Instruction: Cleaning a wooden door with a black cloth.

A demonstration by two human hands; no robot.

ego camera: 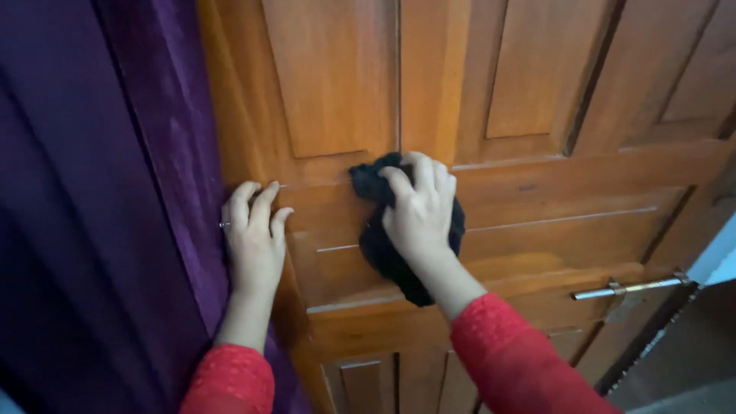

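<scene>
My right hand (418,211) presses a black cloth (376,245) flat against the middle rail of a brown wooden panelled door (537,207). The cloth bunches out above and below the palm. My left hand (253,238) rests with fingers spread on the door's left edge, beside a purple curtain (115,192); it holds nothing and wears a ring. Both arms have red sleeves.
A metal slide bolt (625,289) is fixed low on the door's right side. The purple curtain hangs along the whole left side. At the bottom right a strip of grey floor (690,360) shows past the door's edge.
</scene>
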